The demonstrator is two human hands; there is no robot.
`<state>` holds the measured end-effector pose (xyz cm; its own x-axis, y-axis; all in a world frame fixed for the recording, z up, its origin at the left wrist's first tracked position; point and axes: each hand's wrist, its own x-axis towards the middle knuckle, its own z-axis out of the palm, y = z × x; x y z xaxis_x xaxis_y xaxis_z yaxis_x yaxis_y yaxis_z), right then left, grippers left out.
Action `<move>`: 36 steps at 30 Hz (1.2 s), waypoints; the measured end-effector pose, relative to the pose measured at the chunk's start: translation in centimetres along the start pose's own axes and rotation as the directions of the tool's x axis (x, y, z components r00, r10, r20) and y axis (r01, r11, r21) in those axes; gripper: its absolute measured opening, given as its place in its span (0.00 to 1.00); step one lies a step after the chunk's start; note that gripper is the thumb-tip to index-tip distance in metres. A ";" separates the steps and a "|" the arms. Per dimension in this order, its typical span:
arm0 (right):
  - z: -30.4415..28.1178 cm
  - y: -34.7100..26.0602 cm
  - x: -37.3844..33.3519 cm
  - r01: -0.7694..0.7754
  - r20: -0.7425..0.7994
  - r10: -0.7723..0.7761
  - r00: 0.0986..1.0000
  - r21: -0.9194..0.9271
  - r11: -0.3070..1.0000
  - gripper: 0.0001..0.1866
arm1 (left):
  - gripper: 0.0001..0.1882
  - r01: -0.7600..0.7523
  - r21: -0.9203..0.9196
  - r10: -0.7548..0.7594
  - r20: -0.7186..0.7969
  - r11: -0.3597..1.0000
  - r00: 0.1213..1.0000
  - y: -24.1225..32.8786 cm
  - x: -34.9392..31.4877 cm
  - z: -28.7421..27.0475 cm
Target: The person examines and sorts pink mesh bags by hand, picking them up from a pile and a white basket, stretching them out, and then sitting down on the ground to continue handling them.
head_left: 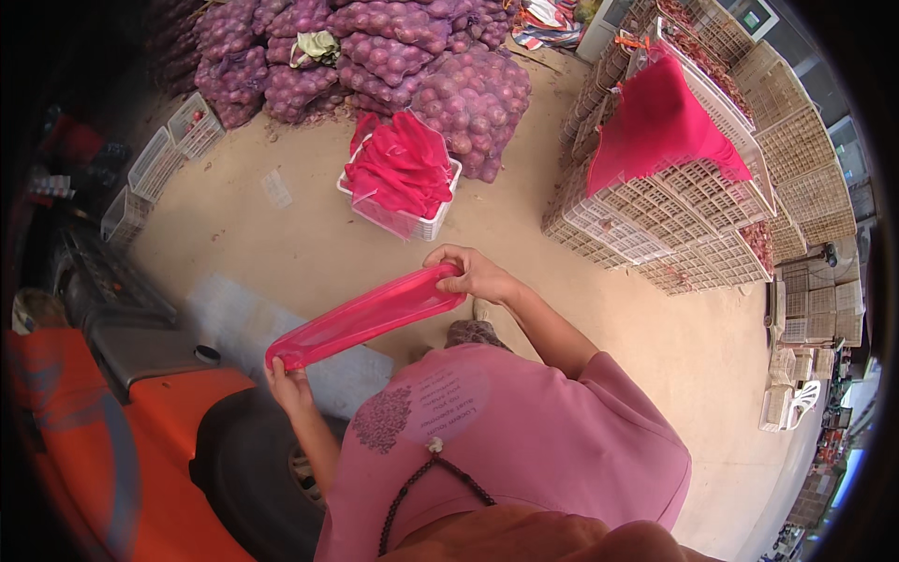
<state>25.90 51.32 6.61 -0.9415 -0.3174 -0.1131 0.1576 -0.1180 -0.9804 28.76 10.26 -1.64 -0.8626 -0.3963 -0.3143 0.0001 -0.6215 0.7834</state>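
Observation:
A bright pink mesh bag [367, 317] is stretched between my two hands in front of my body, its mouth spread into a long narrow loop. My left hand [290, 386] pinches the lower left end. At the upper right end, my right hand [478, 275] grips the rim with thumb and fingers. Beyond the bag, on the floor, stands a white plastic basket [429, 228] heaped with more pink mesh bags [401, 167]. Behind that basket lies a large mesh sack of red onions [478, 103].
More onion sacks [393, 28] are piled at the back. Stacked plastic crates [655, 211] rise at the right, with pink mesh fabric [665, 126] draped over them. An orange vehicle [159, 450] with a black tyre [257, 468] is close at left. Small crates [154, 167] line the far left.

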 end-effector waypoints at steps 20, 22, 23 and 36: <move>-13.7 3.4 -7.7 0.186 -0.436 0.246 0.866 0.737 0.650 0.08 | 0.21 0.635 -0.069 -0.308 0.830 0.769 0.464 -4.1 -2.0 16.3; -14.1 2.5 -7.0 0.109 -0.333 0.201 0.921 0.718 0.688 0.09 | 0.21 0.680 -0.143 -0.161 0.918 0.719 0.363 -5.0 0.0 16.0; -14.2 1.7 -6.8 0.083 -0.391 0.164 0.906 0.543 0.836 0.09 | 0.21 0.532 -0.146 -0.182 0.837 0.834 0.515 -5.2 -0.1 16.2; -23.6 0.8 -20.8 -0.308 -0.826 -0.235 0.512 -0.432 0.848 0.07 | 0.22 0.254 0.210 -0.326 0.488 0.944 0.810 -18.8 -3.3 33.9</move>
<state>38.60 80.00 4.38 -0.7655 0.6422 0.0389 0.2948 0.4038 -0.8661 14.49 46.20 2.84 -0.9453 0.2117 -0.2483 -0.3251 -0.5458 0.7723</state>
